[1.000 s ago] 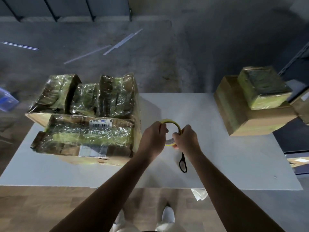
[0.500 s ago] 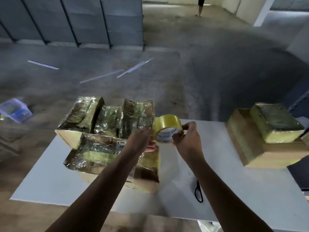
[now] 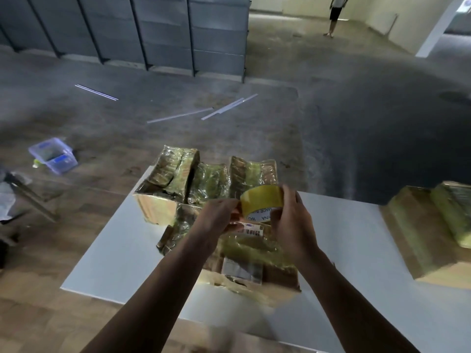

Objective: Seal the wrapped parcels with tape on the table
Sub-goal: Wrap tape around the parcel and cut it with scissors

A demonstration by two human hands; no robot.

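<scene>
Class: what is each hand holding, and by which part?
The right hand grips the yellow tape roll by its outer band; the left hand pinches the roll's left edge.

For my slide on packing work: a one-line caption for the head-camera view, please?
Over wrapped parcels on a white table, the left hand and right hand hold a yellow tape roll.

From where I stand, only the arms and hands of the person show. The left forearm (image 3: 165, 284) is bare along all of its visible length, long and lean, narrowing to a slim wrist. The right forearm (image 3: 339, 301) is bare as well and of the same lean build. The left hand (image 3: 216, 217) and the right hand (image 3: 293, 225) are uncovered, with slender fingers. Nails and any finer marks are too blurred to tell.
</scene>
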